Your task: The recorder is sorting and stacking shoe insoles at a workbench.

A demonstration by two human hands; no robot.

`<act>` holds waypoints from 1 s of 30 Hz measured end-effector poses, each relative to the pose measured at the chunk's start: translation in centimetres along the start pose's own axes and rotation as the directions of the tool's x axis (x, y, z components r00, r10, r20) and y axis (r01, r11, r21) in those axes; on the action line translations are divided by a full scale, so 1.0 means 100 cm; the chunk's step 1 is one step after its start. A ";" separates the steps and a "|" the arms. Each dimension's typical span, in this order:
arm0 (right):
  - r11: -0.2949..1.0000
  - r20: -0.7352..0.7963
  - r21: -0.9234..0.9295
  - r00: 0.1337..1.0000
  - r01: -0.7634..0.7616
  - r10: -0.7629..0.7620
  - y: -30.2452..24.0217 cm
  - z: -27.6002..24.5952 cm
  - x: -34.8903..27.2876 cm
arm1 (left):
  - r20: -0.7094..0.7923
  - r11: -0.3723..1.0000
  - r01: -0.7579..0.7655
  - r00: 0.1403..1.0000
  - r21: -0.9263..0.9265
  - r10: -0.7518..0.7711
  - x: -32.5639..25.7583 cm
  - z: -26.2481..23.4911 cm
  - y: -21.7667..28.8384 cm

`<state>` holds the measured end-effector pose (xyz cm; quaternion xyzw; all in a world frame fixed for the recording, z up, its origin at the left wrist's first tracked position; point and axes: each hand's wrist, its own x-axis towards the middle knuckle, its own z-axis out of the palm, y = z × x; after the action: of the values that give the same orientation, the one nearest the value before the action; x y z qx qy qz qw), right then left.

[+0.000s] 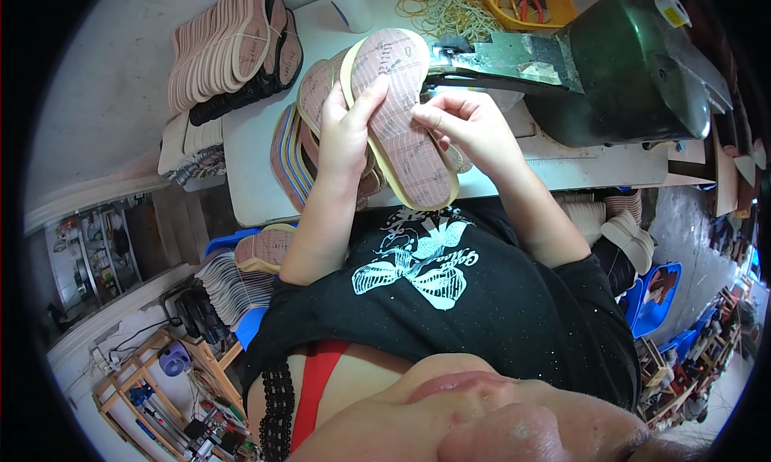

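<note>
A brownish-pink shoe insole [408,145] with a pale yellow rim is held up over the table's near edge, in front of my chest. Around its left side my left hand [351,132] is closed, thumb pressed on the upper face. My right hand [470,128] pinches the insole's right edge at its narrow middle, thumb and forefinger together. Behind my left hand, more insoles [316,96] lie on the table, partly hidden by my hand and forearm. Beside them is a stack with blue and yellow edges [287,153].
A dark green sewing machine [626,68] reaches in from the right on the white table [257,197]. Behind are rubber bands [454,16], an orange basket [554,16] with pliers, and a white bottle [350,8]. Tied insole bundles [221,48] stand at left; blue stools [652,297] flank me.
</note>
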<state>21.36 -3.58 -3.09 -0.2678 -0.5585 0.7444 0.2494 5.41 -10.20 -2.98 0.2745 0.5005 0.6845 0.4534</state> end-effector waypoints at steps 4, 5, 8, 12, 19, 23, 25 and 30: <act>0.908 -0.044 0.417 0.997 -0.043 0.068 0.006 0.005 0.011 | -0.051 0.999 -0.033 0.998 -0.023 0.032 0.030 0.008 0.005; 0.909 -0.042 0.416 0.997 -0.039 0.062 0.004 0.003 0.012 | -0.049 0.999 -0.039 0.998 -0.021 0.038 0.036 0.007 0.004; 0.990 -0.050 0.095 0.992 -0.108 0.113 -0.002 -0.007 0.010 | -0.067 1.000 0.015 0.998 -0.027 -0.016 0.050 0.013 -0.005; 0.948 -0.063 0.314 0.996 -0.045 0.068 0.007 -0.016 0.006 | -0.061 0.986 -0.009 0.998 0.165 0.019 0.069 0.010 -0.034; 0.955 -0.045 0.272 0.990 -0.116 0.133 0.008 -0.026 -0.008 | -0.104 0.870 0.000 0.993 0.492 0.059 0.093 0.006 -0.049; 0.913 0.061 0.283 0.956 -0.292 0.287 0.014 -0.028 -0.020 | -0.075 0.932 0.014 0.997 0.363 0.015 0.098 0.016 -0.045; 0.902 0.027 0.322 0.955 -0.289 0.296 0.015 -0.013 -0.019 | -0.067 0.958 0.049 0.997 0.282 -0.031 0.099 0.018 -0.042; 0.896 -0.150 0.440 0.979 -0.060 0.139 0.024 0.000 -0.007 | 0.019 0.914 0.183 0.979 0.361 -0.204 0.109 0.015 -0.024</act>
<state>21.71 -4.70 -5.31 -0.2992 -0.3404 0.8347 0.3127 2.72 0.43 -5.49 0.3204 0.6283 0.5260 0.4754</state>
